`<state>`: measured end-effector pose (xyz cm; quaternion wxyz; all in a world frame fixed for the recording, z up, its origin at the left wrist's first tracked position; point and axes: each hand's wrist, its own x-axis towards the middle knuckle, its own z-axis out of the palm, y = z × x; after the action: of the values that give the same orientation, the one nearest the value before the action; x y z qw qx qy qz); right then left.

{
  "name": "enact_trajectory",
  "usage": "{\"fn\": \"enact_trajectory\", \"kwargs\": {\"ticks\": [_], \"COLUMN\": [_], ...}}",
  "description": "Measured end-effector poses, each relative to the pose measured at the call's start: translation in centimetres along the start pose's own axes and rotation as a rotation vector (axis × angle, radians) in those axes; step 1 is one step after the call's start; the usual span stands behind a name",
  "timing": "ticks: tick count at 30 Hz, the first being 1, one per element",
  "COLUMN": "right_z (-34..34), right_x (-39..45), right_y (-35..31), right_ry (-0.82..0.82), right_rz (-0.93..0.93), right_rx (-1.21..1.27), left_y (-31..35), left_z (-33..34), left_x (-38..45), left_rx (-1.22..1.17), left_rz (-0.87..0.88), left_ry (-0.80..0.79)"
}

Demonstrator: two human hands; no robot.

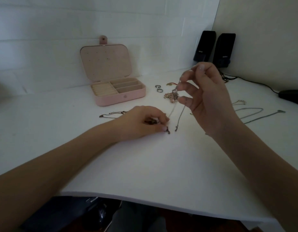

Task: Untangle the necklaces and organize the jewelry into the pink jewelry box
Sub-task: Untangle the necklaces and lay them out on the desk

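Only the head view here, so everything is read off that.

The chain being worked on (174, 113) is strung between the two hands — its upper part is pinched high up by the right hand (206, 94), thumb and fingertips pressed together on it, with the other fingers loosely fanned out. From there two strands are seen dropping down and toward the person: one slants left to the left hand (141, 123), the other hangs to a free end (176, 128) lying on the white table (144, 164) just beside that hand. The left hand is curled down on the tabletop and something small and dark is pinched under its fingertips; it looks like a clasp or pendant, but it's too small to be sure.

So the long axis of the chain runs diagonally, from upper right and raised to lower left and on the table. The free end is clearly nearer the left hand, so that's probably the side any pull-through gets done from.

A pinkish beaded cluster (171, 96) is seen behind the strands, near the right hand's fingers — whether it's attached can't be told.

The pink jewelry box (119, 97) is sat open, well apart to the upper left, and its compartments look empty. Two rings (158, 88) are lying between box and cluster. More chains are laid out on the table, to the right (250, 113) and to the left (114, 113).
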<state>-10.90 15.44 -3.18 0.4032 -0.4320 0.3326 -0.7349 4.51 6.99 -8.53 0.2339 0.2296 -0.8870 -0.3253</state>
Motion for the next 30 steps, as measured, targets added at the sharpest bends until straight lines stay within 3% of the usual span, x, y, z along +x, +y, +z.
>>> {"fn": "enact_trajectory", "kwargs": {"ticks": [3, 6, 10, 16, 21, 23, 26, 30], "right_z": [0.0, -0.5, -0.9, -1.3, -1.9, -2.4, -2.5, -1.6], "right_x": [0.1, 0.2, 0.4, 0.4, 0.6, 0.8, 1.0, 0.9], "right_y": [-0.4, -0.5, -0.3, 0.3, -0.1, -0.5, -1.1, -0.7], "right_ry": [0.049, 0.161, 0.272, 0.299, 0.403, 0.464, 0.518, 0.308], "right_rz": [0.011, -0.076, -0.235, -0.403, -0.497, -0.465, -0.291, 0.023], "right_rx": [-0.035, -0.23, -0.411, -0.585, -0.544, -0.443, -0.248, 0.055], "left_y": [0.3, 1.0, 1.2, 0.9, 1.4, 1.7, 1.9, 2.1], "left_z": [-0.6, -1.3, -2.2, -2.5, -3.7, -4.1, -4.4, -4.8], "left_x": [0.0, 0.3, 0.3, 0.0, -0.3, -0.4, -0.4, -0.1], "left_rx": [-0.177, -0.488, -0.498, -0.413, -0.289, -0.32, -0.589, -1.003], "left_rz": [-0.032, -0.129, -0.229, -0.222, -0.231, -0.253, -0.317, -0.324], "left_ry": [0.041, 0.156, 0.2, 0.142, -0.015, -0.084, -0.09, -0.003]}}
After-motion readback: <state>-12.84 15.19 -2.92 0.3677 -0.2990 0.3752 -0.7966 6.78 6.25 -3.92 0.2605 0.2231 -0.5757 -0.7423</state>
